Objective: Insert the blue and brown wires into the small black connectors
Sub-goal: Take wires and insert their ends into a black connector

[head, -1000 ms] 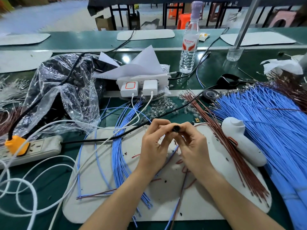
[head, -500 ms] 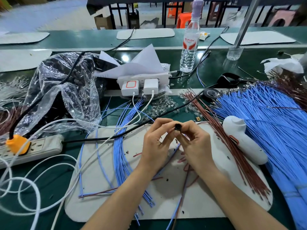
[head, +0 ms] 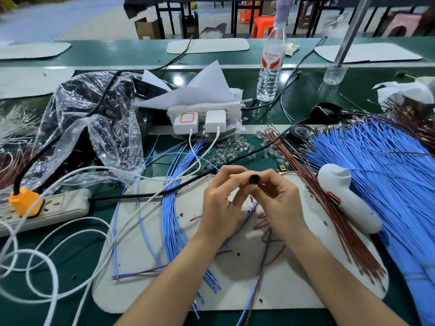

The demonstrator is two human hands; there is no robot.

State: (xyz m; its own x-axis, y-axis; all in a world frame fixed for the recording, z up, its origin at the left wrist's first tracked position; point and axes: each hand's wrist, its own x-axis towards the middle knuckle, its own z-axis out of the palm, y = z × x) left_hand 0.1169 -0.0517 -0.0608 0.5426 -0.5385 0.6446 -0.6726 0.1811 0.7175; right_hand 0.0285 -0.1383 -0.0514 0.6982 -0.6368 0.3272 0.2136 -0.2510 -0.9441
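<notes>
Two hands over the mat (head: 294,290): we see left hand (head: 221,207) and right hand (head: 280,203) both pinching the black connector (head: 254,179) at their 12 o'clock; blue wire (head: 250,300) and brown wire (head: 264,255) trail toward 6 o'clock.

I see a factory assembly line: long green benches (head: 117,50), white work mats (head: 207,45), heaped blue wires (head: 376,165) and brown wires (head: 353,250).

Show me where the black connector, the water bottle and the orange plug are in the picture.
black connector (head: 254,179), head view, on its round end facing the camera.
water bottle (head: 271,58), head view, on its red and white label.
orange plug (head: 26,201), head view, on its upper face.
</notes>
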